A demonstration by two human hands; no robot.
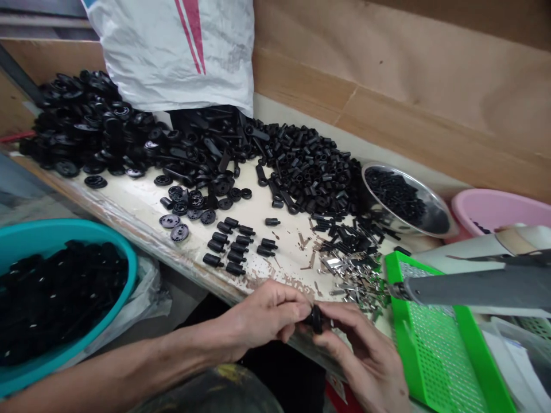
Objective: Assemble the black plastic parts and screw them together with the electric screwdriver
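Note:
My left hand [267,312] and my right hand [361,358] meet at the bench's front edge, both pinching a small black plastic wheel [316,319]. Their fingers hide much of it. Just beyond my right hand lies a heap of shiny metal clips [353,284]. Short rows of black plastic pins [228,249] stand on the worn white bench top [275,235] ahead of my hands. Behind them spread several black plastic wheels [99,129], arms [206,155] and sleeves [310,166].
A teal basin [129,269] of black parts sits at the left. A steel bowl [404,198] of black pieces and a pink basin [495,209] stand at the right. A green perforated tray [439,350] lies under a grey tool [469,289]. A white woven sack [167,51] slumps behind the parts.

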